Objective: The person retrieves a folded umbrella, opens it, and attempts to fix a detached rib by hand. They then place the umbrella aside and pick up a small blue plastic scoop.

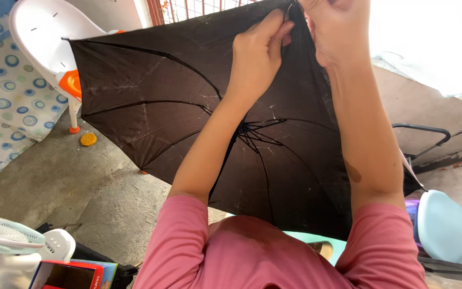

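Up at the canopy's far edge, left hand (pixel 256 53) fingers pinched tight on the black fabric of the open umbrella (pixel 151 101), thumb pressing in. Right hand (pixel 335 27) just beside it, fingers closed round the same edge & a rib tip. Umbrella held up in front of the person, underside facing us, ribs spreading from the hub. Behind: white plastic chair (pixel 44 32) w/ orange feet, dotted mat (pixel 4 96), concrete floor (pixel 81 192). White fan (pixel 1 235) bottom left.
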